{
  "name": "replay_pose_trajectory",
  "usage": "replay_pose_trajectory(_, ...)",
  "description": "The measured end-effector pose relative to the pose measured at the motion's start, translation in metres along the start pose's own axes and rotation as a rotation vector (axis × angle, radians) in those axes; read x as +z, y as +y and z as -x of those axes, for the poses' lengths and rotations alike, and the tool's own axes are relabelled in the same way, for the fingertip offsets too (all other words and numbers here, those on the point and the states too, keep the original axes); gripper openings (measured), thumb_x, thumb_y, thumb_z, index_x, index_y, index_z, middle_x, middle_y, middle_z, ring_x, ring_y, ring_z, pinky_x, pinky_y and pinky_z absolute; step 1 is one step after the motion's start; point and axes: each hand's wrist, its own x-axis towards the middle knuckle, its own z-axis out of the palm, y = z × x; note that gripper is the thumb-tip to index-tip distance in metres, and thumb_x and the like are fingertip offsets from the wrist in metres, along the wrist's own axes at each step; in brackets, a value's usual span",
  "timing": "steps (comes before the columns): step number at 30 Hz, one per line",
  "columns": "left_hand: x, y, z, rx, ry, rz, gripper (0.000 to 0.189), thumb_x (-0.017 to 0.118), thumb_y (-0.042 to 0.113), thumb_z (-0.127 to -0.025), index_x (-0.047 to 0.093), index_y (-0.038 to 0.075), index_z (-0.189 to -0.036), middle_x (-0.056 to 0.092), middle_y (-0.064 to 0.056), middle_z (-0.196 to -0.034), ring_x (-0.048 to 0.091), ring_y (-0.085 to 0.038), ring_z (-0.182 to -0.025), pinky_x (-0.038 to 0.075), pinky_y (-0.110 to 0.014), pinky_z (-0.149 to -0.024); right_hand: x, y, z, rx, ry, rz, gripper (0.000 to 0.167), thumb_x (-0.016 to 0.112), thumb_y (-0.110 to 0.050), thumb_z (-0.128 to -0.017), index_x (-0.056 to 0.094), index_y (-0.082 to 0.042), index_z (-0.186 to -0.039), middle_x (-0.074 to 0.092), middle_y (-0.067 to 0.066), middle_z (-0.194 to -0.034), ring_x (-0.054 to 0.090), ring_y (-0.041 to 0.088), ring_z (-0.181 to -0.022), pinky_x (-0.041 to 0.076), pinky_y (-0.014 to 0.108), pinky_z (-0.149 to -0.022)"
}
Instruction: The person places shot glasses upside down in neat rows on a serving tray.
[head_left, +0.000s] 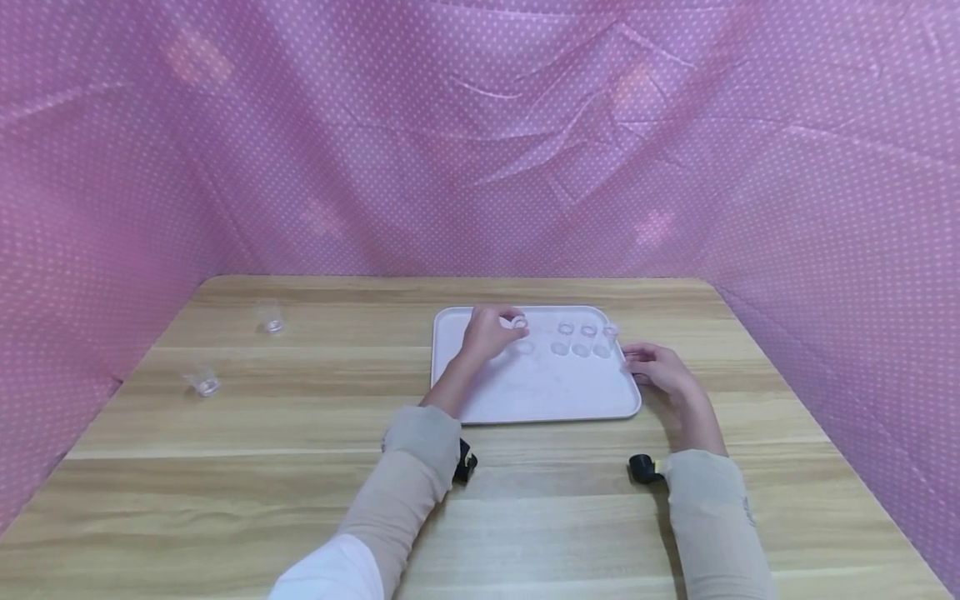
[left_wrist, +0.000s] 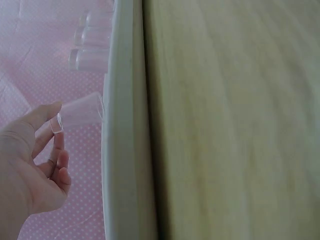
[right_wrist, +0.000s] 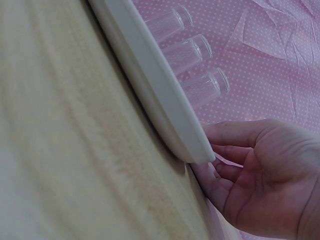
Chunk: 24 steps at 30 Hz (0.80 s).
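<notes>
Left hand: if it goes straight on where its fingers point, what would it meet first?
Probably the left hand, with its held cup, would meet the leftmost standing cup; depth is unclear.

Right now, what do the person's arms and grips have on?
The left sleeve and right sleeve are beige with greyer cuffs. White cloth shows higher up on the left. A small black device juts beside each cuff. The left grip and right grip wear no gloves.
</notes>
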Motion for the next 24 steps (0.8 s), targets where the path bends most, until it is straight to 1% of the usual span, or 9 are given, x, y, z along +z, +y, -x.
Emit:
replay_pose_trajectory(5, 0.007, 0.001, -0.002, -0.005, -0.035, -0.030, 0.027, 0.073, 0.024, -0.078, 0.069, 0.016, -0.103, 0.065, 0.001, -0.100, 0.041, -0.020, -0.114, 0.034, -0.034, -0.094, 0.000, 0.000, 0.000, -0.003, 0.000, -0.016, 0.045, 0.055, 0.002, -0.088, 0.039, 0.014, -0.128, 0.056, 0.016, -0.107, 0.055, 0.004, -0.083, 0.048, 0.022, -0.076)
replay_pose_trajectory(9, 0.012, 0.003, -0.003, -0.021, -0.059, -0.033, 0.027, 0.072, 0.024, -0.079, 0.069, 0.016, -0.104, 0.064, 0.002, -0.101, 0.041, -0.019, -0.112, 0.035, -0.034, -0.092, 0.000, 0.000, -0.001, -0.001, -0.001, -0.019, 0.045, 0.055, 0.003, -0.087, 0.039, 0.015, -0.127, 0.059, 0.008, -0.098, 0.055, 0.004, -0.081, 0.049, 0.022, -0.074)
replay_pose_trajectory(11, 0.015, 0.005, -0.004, -0.018, -0.067, -0.034, 0.026, 0.072, 0.024, -0.079, 0.069, 0.017, -0.104, 0.064, 0.002, -0.102, 0.042, -0.019, -0.110, 0.036, -0.034, -0.090, 0.000, 0.001, -0.001, 0.005, 0.006, -0.020, 0.044, 0.055, 0.003, -0.087, 0.040, 0.015, -0.127, 0.060, 0.006, -0.095, 0.055, 0.004, -0.080, 0.049, 0.022, -0.073)
replay_pose_trajectory(16, 0.021, 0.008, -0.007, 0.006, -0.078, -0.054, 0.027, 0.071, 0.025, -0.079, 0.069, 0.016, -0.105, 0.064, 0.002, -0.102, 0.042, -0.019, -0.109, 0.035, -0.033, -0.090, 0.000, 0.002, -0.002, -0.003, 0.001, -0.030, 0.044, 0.055, 0.002, -0.088, 0.039, 0.016, -0.127, 0.059, 0.007, -0.096, 0.056, 0.004, -0.080, 0.049, 0.022, -0.074)
replay_pose_trajectory(20, 0.025, 0.009, -0.009, 0.007, -0.078, -0.060, 0.028, 0.072, 0.025, -0.079, 0.068, 0.017, -0.106, 0.064, 0.002, -0.103, 0.042, -0.019, -0.108, 0.036, -0.032, -0.089, 0.001, 0.001, -0.002, 0.000, -0.002, -0.036, 0.045, 0.055, 0.004, -0.087, 0.039, 0.015, -0.128, 0.058, 0.008, -0.097, 0.056, 0.004, -0.080, 0.049, 0.023, -0.074)
replay_pose_trajectory(24, 0.028, 0.011, -0.010, 0.011, -0.075, -0.059, 0.029, 0.072, 0.025, -0.079, 0.068, 0.017, -0.107, 0.064, 0.002, -0.103, 0.043, -0.019, -0.107, 0.037, -0.032, -0.087, 0.001, 0.000, -0.002, 0.019, 0.015, -0.022, 0.044, 0.055, 0.003, -0.087, 0.040, 0.014, -0.128, 0.059, 0.006, -0.096, 0.056, 0.004, -0.080, 0.049, 0.022, -0.074)
